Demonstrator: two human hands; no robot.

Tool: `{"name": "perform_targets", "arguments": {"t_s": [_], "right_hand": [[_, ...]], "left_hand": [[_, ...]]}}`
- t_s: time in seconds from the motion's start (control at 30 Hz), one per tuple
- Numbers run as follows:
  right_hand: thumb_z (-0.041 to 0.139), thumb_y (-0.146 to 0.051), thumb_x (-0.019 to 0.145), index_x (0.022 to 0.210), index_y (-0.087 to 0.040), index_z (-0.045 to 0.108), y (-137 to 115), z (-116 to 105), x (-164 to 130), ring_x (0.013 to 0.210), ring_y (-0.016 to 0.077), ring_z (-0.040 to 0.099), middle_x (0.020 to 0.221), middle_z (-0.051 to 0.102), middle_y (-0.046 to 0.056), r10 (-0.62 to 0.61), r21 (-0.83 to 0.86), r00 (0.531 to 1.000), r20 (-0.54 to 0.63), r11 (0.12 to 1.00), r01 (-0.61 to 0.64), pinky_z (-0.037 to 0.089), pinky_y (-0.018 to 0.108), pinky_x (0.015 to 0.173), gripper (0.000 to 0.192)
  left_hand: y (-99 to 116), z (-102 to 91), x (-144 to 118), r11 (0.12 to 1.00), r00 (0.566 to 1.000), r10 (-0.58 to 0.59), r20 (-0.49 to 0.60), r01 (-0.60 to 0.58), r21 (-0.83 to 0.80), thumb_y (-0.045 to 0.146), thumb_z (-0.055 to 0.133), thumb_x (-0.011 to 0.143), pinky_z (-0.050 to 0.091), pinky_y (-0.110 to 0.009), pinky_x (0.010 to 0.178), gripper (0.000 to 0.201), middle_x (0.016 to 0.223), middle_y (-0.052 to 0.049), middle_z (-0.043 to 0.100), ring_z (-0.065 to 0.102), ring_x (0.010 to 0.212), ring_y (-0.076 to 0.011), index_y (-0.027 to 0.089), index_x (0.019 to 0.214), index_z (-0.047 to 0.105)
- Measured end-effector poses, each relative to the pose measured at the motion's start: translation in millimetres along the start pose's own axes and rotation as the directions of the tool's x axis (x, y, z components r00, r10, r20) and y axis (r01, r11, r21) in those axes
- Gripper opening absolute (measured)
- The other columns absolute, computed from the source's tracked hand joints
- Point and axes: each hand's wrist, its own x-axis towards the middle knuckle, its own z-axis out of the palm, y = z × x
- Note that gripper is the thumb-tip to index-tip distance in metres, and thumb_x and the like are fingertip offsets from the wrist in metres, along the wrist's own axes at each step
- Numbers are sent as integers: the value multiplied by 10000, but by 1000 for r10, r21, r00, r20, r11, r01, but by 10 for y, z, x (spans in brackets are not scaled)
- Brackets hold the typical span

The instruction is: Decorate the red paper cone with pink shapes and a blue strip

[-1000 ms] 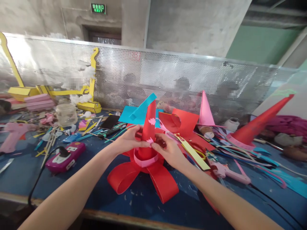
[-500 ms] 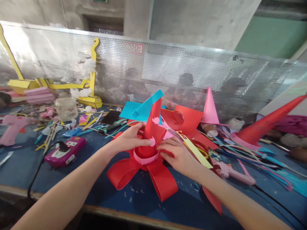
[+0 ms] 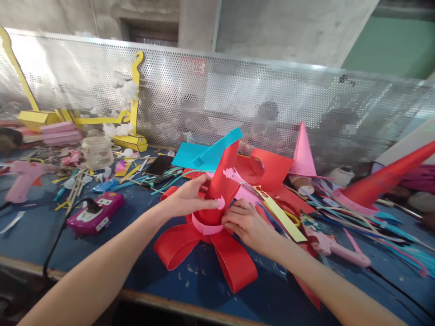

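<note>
left hand (image 3: 185, 200) fingers grip red cone (image 3: 220, 183) | right hand (image 3: 246, 222) fingers pinch pink band (image 3: 204, 226) | counter (image 3: 102, 253) near edge bare, clutter far

1. Near edge of table (image 3: 102, 253): bare strip, open for a pass.
2. Red paper loops (image 3: 204, 253) fan out in the centre, blocking it.
3. Left: magenta power strip (image 3: 95, 217) and cord.
4. Right: pink glue gun (image 3: 335, 249), loose paper strips.
5. Rear: perforated metal screen (image 3: 238, 90) closes it off.
</note>
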Motion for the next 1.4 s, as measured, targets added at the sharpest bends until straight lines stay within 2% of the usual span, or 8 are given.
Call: {"name": "perform_targets", "arguments": {"t_s": [0.13, 0.2, 0.33, 0.47, 0.6, 0.83, 1.0, 1.4], "right_hand": [[514, -199, 958, 831, -231, 694, -29, -35, -5, 832, 228, 565, 824, 707, 48, 14, 103, 998, -63, 995, -8, 437, 382, 762, 223], [545, -228, 939, 841, -238, 681, -73, -100, 21, 802, 211, 601, 826, 706, 35, 130, 191, 984, -125, 976, -105, 463, 355, 731, 168], [596, -362, 909, 783, -235, 575, -154, -205, 144, 688, 189, 599, 758, 649, 15, 367, 300, 893, -262, 910, -286, 466, 326, 635, 180], [623, -420, 872, 734, -253, 435, -159, -160, 293, 609, 169, 529, 685, 537, -19, 402, 352, 850, -341, 893, -281, 436, 307, 554, 286], [656, -412, 836, 721, -254, 416, -134, -88, 367, 606, 159, 506, 664, 493, -36, 445, 428, 819, -362, 860, -278, 429, 297, 550, 311], [678, -440, 829, 789, -241, 482, -42, -70, 293, 652, 169, 549, 749, 557, -19, 442, 537, 863, -244, 803, -259, 454, 313, 598, 282], [695, -360, 801, 778, -243, 450, -43, -43, 271, 650, 173, 540, 735, 557, -19, 422, 408, 869, -259, 863, -298, 435, 316, 603, 272], [661, -311, 793, 819, -242, 449, -100, -53, 241, 680, 172, 548, 770, 555, -15, 424, 455, 875, -235, 843, -286, 467, 327, 630, 224]], "left_hand": [[2, -1, 4, 1000, 1000, -15, -4, 15, -1, 388, 793, 728, 520, -375, 880, 436, 1164, -81, 665, 652, 1016, -233, 199, 1064, 588], [6, -2, 10, 1000, 1000, -21, -7, 21, 18, 374, 790, 726, 516, -391, 888, 434, 1159, -88, 670, 648, 1024, -244, 190, 1069, 599], [7, -1, 22, 1000, 1000, -10, 12, 10, -2, 361, 778, 738, 507, -404, 904, 437, 1138, -94, 679, 644, 1032, -249, 176, 1094, 603], [-8, 0, 22, 999, 1000, -9, -2, 9, 47, 356, 782, 732, 507, -397, 886, 427, 1110, -90, 687, 649, 1017, -256, 176, 1076, 607], [-31, 0, 10, 999, 1000, -2, -14, 3, 38, 351, 770, 740, 512, -375, 862, 392, 1098, -72, 694, 656, 1005, -249, 190, 1061, 611], [-11, 4, 3, 1000, 1000, -17, -16, 17, 18, 303, 773, 716, 515, -394, 878, 412, 1140, -88, 682, 653, 1024, -258, 182, 1077, 616], [-27, 11, 16, 999, 999, 1, -48, 2, 53, 277, 756, 710, 503, -430, 919, 404, 1131, -88, 691, 650, 1022, -267, 188, 1083, 632], [-63, 25, 4, 999, 1000, 1, -28, 0, 34, 263, 736, 727, 496, -439, 931, 416, 1142, -95, 684, 631, 1061, -278, 184, 1119, 620]]}}
